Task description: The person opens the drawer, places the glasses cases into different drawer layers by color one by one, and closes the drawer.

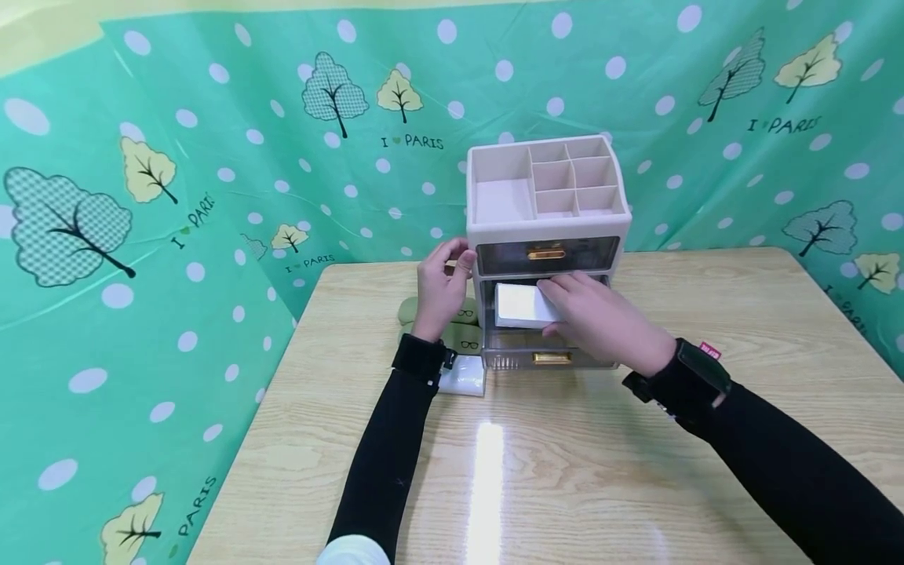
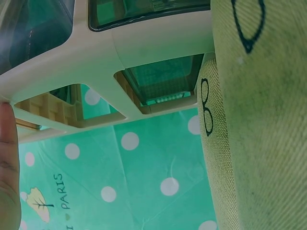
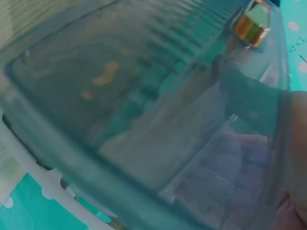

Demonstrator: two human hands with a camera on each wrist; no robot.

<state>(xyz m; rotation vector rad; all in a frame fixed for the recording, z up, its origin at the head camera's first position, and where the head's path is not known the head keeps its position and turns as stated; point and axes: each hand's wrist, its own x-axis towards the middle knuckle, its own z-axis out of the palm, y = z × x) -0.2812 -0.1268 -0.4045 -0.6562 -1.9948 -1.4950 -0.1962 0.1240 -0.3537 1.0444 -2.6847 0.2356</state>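
Note:
A white desktop organizer [image 1: 547, 232] stands towards the back of the table. My right hand [image 1: 600, 318] pinches a white rectangular pack [image 1: 523, 306] at the opening below the top drawer. Beneath that hand is a see-through drawer [image 1: 512, 361] with a gold handle, pulled out. In the right wrist view, the drawer's clear wall [image 3: 144, 96] lies between the camera and the hand, blurring the pack. My left hand [image 1: 441, 290] is at the organizer's left side; a straight finger [image 2: 7, 158] touches its frame in the left wrist view.
Two green glasses cases [image 1: 469, 339] lie left of the organizer, partly behind the left hand. A white flat packet [image 1: 464, 375] is in front of them. The divided top tray [image 1: 501, 202] holds no visible items. A polka-dot cloth [image 1: 395, 180] hangs behind the table [image 1: 565, 471].

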